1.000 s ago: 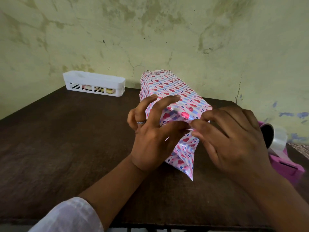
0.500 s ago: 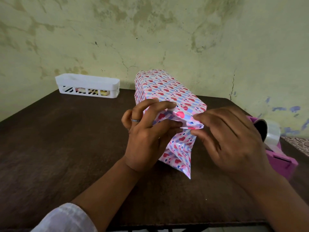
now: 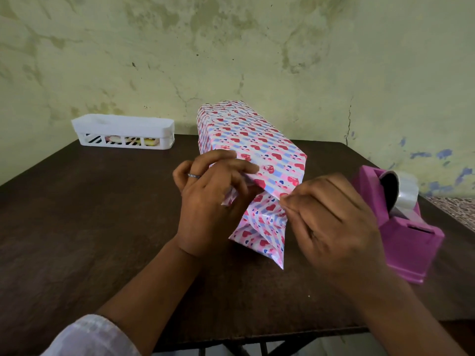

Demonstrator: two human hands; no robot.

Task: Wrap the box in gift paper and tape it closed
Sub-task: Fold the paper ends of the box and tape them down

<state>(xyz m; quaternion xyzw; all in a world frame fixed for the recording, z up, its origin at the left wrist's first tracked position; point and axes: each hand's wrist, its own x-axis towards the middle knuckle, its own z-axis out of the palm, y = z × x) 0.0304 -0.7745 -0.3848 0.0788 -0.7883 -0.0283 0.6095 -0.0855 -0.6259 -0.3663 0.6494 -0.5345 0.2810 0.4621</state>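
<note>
A long box wrapped in pink heart-patterned gift paper (image 3: 246, 140) lies on the dark wooden table (image 3: 90, 214), its near end towards me. My left hand (image 3: 210, 201), with a ring on one finger, curls over the near top edge and holds the folded top flap down. My right hand (image 3: 329, 217) pinches the paper at the right side of that end, fingertips at the fold. Below both hands, a loose lower flap of paper (image 3: 262, 240) hangs down to a point.
A pink tape dispenser (image 3: 401, 227) with a clear tape roll stands just right of my right hand. A white slotted plastic basket (image 3: 123, 133) sits at the back left against the stained wall. The table's front edge runs below my forearms.
My right hand has shifted slightly down and right along the fold at the box end. My left hand keeps holding the top flap. The view moved a little left, showing more of the dispenser.
</note>
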